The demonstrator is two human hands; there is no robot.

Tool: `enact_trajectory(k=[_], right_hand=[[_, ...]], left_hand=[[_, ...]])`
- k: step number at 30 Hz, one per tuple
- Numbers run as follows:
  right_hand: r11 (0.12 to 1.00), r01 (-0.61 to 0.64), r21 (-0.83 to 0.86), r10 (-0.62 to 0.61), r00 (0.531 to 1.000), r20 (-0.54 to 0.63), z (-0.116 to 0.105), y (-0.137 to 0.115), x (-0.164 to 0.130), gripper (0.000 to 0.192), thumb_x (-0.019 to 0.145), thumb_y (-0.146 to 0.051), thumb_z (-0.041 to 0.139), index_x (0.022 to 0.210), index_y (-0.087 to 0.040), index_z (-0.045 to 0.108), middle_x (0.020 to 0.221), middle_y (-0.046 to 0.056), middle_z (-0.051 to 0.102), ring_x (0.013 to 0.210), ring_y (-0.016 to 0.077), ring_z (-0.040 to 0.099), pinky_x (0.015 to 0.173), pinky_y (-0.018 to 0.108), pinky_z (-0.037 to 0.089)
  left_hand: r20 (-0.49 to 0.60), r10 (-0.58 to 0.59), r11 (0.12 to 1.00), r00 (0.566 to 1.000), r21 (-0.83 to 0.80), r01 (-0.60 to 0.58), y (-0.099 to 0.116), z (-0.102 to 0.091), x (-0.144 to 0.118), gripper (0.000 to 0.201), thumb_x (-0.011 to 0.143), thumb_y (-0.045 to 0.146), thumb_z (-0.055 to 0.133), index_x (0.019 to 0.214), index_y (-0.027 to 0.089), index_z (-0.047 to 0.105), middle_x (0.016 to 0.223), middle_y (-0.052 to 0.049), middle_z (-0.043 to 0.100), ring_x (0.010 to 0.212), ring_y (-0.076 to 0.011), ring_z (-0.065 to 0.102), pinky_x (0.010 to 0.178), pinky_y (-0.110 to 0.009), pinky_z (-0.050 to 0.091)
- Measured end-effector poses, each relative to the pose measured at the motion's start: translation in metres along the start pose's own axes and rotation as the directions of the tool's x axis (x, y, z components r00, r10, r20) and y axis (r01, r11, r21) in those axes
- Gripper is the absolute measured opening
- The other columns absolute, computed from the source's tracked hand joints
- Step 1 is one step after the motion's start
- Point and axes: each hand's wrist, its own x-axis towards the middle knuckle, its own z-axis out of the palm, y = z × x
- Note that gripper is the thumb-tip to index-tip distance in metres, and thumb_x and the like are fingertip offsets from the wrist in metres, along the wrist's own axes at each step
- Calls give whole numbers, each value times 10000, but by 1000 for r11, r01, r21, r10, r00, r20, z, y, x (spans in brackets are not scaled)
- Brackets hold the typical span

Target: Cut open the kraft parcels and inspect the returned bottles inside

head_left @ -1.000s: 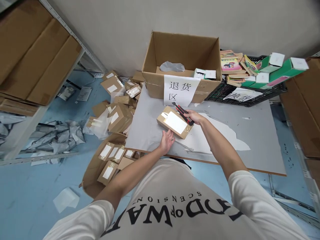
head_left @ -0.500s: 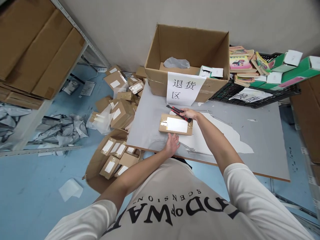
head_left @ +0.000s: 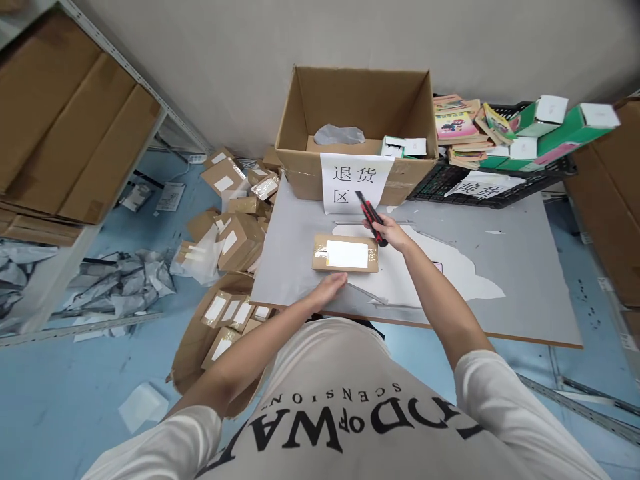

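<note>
A small taped cardboard box (head_left: 321, 257) with a blank white label lies on the grey table in front of me. My left hand (head_left: 330, 288) is at the near long side of this box, palm low over the table, fingers stretched out at its lower edge. Whether they press on the cardboard is hard to see. In my right hand (head_left: 393, 235) is a black and red utility knife (head_left: 370, 217), held just above the box's far right corner. Its tip points up and away from me, towards the sign on the big carton. Beneath the box and my right forearm spreads a white sheet (head_left: 463, 277).
Behind stands a large open carton (head_left: 305, 175) with a paper sign (head_left: 357, 183). To its right, a black crate (head_left: 435, 187) holds books and green-white boxes. Several parcels (head_left: 240, 240) are piled left of the table (head_left: 525, 267), more in a floor carton (head_left: 187, 353).
My right hand has lifted the knife off the box and turned its tip from leftward to upward. My left hand's spread fingers have drawn together. The whole view has shifted slightly.
</note>
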Motion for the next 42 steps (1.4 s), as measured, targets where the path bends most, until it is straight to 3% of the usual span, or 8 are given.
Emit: enact_trajectory(k=[2,3,6,7,9,12,21,42], right_hand=[[1000,14,-21,-16,996,-92,-19,8,-28,393,739,-355,675,1093,-231,557,1136,62,665,962,209,660,862,362,489],[999,2,-55,-9,991,-134,-28,14,-43,411,749,-384,663,1111,-231,543,1175,77,643,942,209,664,828,361,503],[991,-64,-121,36,975,-218,-44,35,-88,479,772,-452,630,1173,-229,496,1248,116,588,853,192,670,711,345,534],[989,-74,-125,43,971,-235,-45,42,-102,517,780,-468,617,1216,-236,466,1258,123,576,813,179,667,669,334,538],[990,-76,-121,43,966,-254,-42,54,-124,615,792,-488,600,1317,-262,372,1262,133,568,722,150,648,582,308,533],[992,-74,-97,49,969,-242,-30,68,-145,712,800,-515,585,1399,-281,279,1240,141,578,614,119,603,497,285,512],[994,-71,-88,49,972,-231,-10,96,-156,801,800,-556,571,1473,-252,259,1141,122,623,568,113,583,490,287,506],[988,-123,-93,107,980,-166,-18,82,-147,755,809,-516,581,1461,-252,305,1040,97,641,508,100,547,439,265,471]], left_hand=[[-15,201,941,979,281,-189,14,-15,-2,523,736,535,663,1109,170,632,1117,-173,656,1120,-339,575,1031,-500,370],[-20,336,860,942,415,-298,22,-23,-2,533,736,529,661,1133,177,617,1084,-148,669,1077,-319,599,1012,-480,400],[41,597,458,801,802,-383,46,-46,7,681,697,545,680,1247,171,534,1249,-150,580,1175,-325,536,1022,-478,398],[93,634,321,767,871,-371,51,-51,12,768,668,562,696,1291,162,492,1342,-167,502,1263,-341,454,1058,-483,357],[156,636,115,756,949,-293,58,-59,23,968,601,632,712,1371,141,393,1479,-207,311,1379,-393,251,1100,-546,247],[193,568,-32,800,976,-213,56,-66,40,1185,541,729,683,1450,109,242,1539,-245,97,1412,-431,67,1097,-605,146],[209,489,-123,847,978,-170,41,-71,55,1232,615,813,525,1494,83,62,1548,-238,-9,1421,-407,45,1095,-591,130],[190,470,-119,862,981,-152,44,-71,58,1254,585,813,551,1498,102,67,1555,-207,57,1422,-396,75,1112,-566,130]])
